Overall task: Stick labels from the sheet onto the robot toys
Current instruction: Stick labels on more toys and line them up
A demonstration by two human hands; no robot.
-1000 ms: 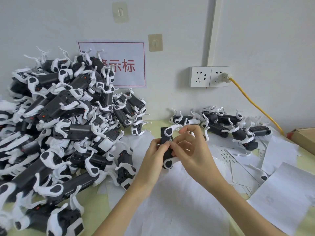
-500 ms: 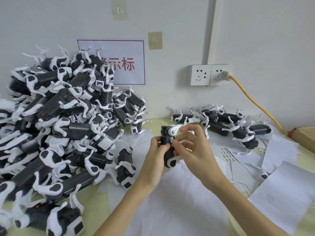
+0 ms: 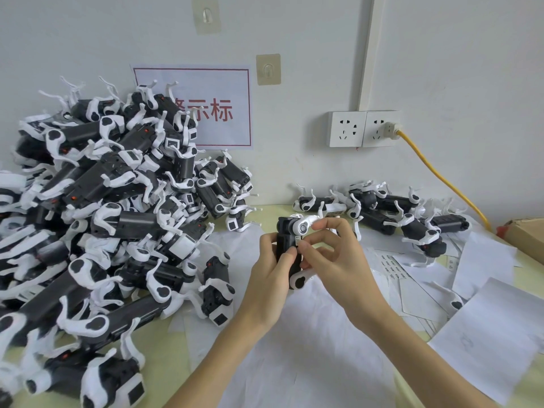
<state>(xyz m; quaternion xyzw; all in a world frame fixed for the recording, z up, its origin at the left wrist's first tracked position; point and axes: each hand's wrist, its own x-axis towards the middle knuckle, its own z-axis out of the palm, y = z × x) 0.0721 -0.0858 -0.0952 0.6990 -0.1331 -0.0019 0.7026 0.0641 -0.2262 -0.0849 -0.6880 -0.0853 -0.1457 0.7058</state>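
Black robot toy (image 3: 286, 243) seemingly upright.

toy pile (image 3: 97, 219) cut off left, label sheet (image 3: 393, 265) print illegible

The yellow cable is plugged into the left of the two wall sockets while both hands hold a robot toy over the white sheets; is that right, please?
Not quite: the head view shows the yellow cable plugged into the right socket, not the left socket. The rest stands: left hand and right hand hold the robot toy over white sheets.
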